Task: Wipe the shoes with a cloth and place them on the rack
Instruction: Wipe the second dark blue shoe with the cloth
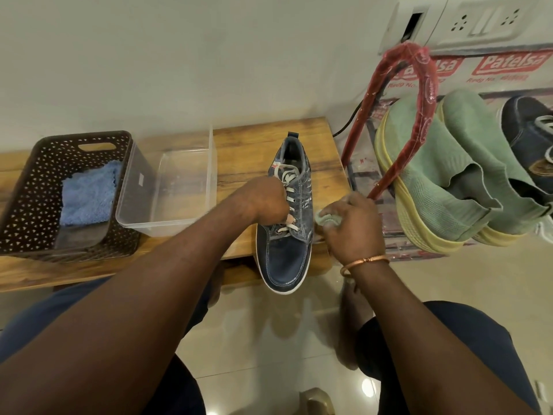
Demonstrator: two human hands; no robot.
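Brown basket (28, 190) holds a blue cloth (88, 196). The shoe (284, 259) juts toe-first over the worktop (239, 145) edge; left grip (263, 202) clasps it, right grip (356, 229) bunches a green cloth (326, 219).

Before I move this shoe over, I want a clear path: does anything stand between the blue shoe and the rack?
Yes. A red-wrapped bar of the rack arches between it and the blue shoe, beyond the right hand; green shoes fill the rack's near side.

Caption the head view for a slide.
Left hand holds a blue sneaker on the bench; right hand presses a green cloth to its side.
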